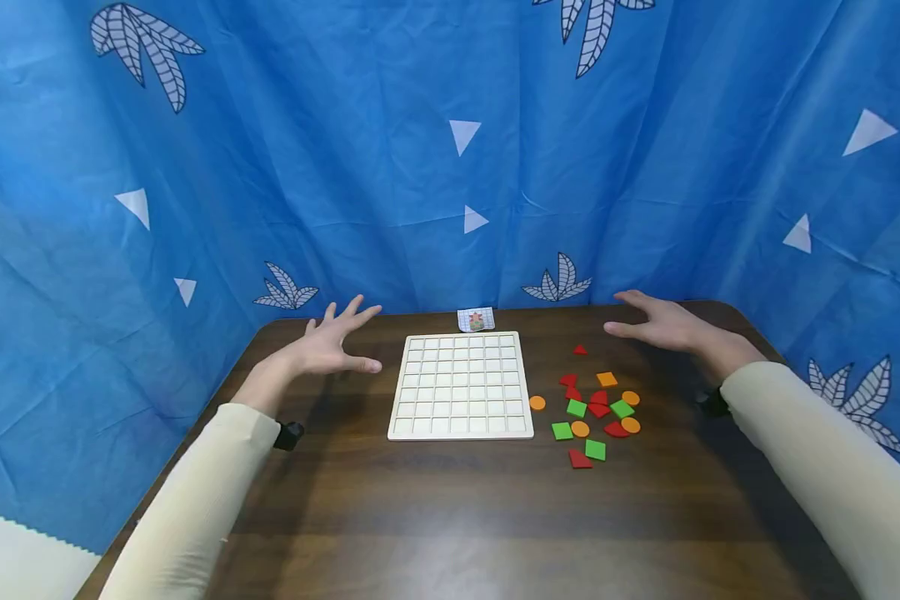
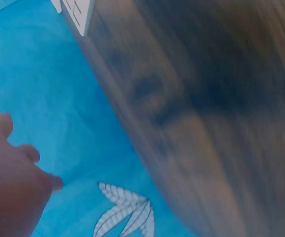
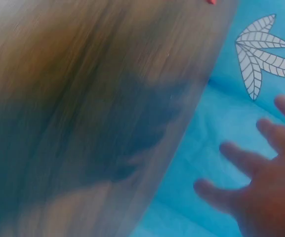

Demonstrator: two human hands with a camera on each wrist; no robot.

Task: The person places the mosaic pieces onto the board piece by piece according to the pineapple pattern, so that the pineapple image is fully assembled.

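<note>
A white square grid board [image 1: 461,386] lies on the dark wooden table [image 1: 450,517]. To its left my left hand [image 1: 330,348] hovers with fingers spread, holding nothing; the left wrist view shows the same hand [image 2: 14,173] over the table's edge. My right hand [image 1: 663,323] is held above the far right of the table, fingers extended and apart from any object. Below and left of it, flat pieces lie scattered: green squares [image 1: 596,450], orange discs [image 1: 537,403], an orange square [image 1: 607,380] and red pieces [image 1: 581,459] of several shapes.
Behind the board, a small printed card [image 1: 476,319] lies near the table's far edge. A blue curtain [image 1: 420,167] with white leaf and triangle prints hangs around the back and sides. The pieces lie right of the board, one orange disc close to its edge.
</note>
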